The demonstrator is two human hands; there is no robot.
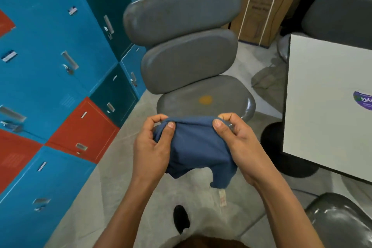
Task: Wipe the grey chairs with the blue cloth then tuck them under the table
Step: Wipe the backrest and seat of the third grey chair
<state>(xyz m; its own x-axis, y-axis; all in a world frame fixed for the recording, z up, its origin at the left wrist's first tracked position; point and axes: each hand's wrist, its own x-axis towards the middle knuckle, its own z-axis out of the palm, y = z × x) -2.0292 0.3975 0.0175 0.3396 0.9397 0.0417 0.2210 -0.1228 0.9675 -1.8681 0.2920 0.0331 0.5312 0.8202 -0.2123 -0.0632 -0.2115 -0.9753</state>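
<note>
The blue cloth (196,145) is being pinched by both the left hand (153,147) and right hand (237,145) just before the grey chair (203,96); bunched so, its orange stain (205,99) risks being smeared.

locker/break room | blue-red lockers (50,62) | grey chairs (189,52) | table (326,106)

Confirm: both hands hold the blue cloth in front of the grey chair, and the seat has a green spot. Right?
Not quite. The head view shows both hands, left and right, holding the blue cloth before the grey chair, but the seat's spot is orange, not green.
</note>
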